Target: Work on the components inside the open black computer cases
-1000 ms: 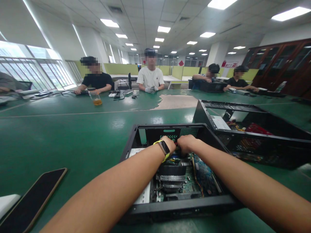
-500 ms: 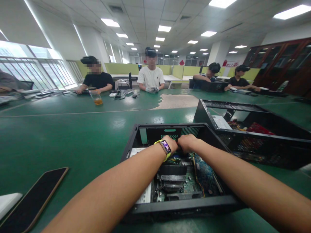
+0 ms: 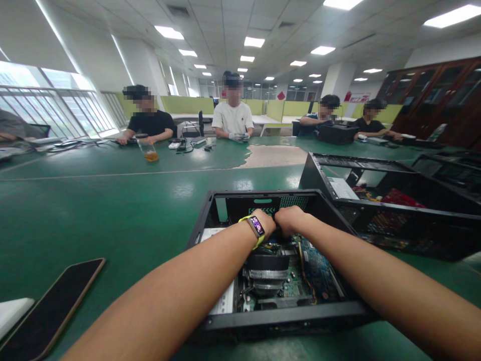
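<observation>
In the head view, an open black computer case (image 3: 289, 317) lies on its side in front of me. Both my hands reach into its far part. My left hand (image 3: 266, 223), wearing a smart band (image 3: 257, 226) with a yellow-green strap, has its fingers curled down among the cables. Close beside it, almost touching, my right hand (image 3: 289, 220) is closed too. The fingertips and whatever they grip are hidden. Nearer me inside the case are a finned CPU cooler (image 3: 266, 276), a green motherboard (image 3: 295, 285) and a silvery metal box (image 3: 225, 302) on the left.
Another open case (image 3: 406, 206) stands to the right, with a further dark case (image 3: 451, 173) behind it. A phone (image 3: 52, 311) lies at the lower left. Across the green table (image 3: 112, 210) are a cup (image 3: 148, 149), small electronics (image 3: 184, 146) and several people seated.
My hands stay nearly where they were, with only slight finger movement. At the back right, a co-worker's black case has turned and shifted. A dark case now shows at the right edge.
</observation>
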Demonstrator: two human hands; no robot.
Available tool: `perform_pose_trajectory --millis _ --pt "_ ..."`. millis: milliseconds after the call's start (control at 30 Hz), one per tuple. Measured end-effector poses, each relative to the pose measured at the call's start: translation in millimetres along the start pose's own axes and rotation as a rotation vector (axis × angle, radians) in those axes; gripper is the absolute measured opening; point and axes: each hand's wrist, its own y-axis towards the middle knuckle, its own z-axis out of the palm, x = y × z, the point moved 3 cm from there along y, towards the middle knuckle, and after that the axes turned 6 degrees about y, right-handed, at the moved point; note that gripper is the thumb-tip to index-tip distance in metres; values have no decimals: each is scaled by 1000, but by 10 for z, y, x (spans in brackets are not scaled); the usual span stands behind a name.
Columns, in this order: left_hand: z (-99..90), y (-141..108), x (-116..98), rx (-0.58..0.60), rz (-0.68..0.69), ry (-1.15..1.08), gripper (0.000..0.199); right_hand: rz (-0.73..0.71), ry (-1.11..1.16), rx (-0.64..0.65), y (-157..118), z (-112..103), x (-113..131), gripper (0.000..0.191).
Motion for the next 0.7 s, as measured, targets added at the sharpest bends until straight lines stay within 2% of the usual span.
perform_pose_trajectory --millis 200,533,700 --pt "-8 -3 -11 -28 19 19 31 14 -34 -14 -23 -15 -14 46" --pt "21 18 2 -31 -23 -2 29 44 -29 -40 -49 -26 -7 45" --pt "6 8 7 -66 -37 -85 25 24 -32 -66 -43 -38 -3 45"
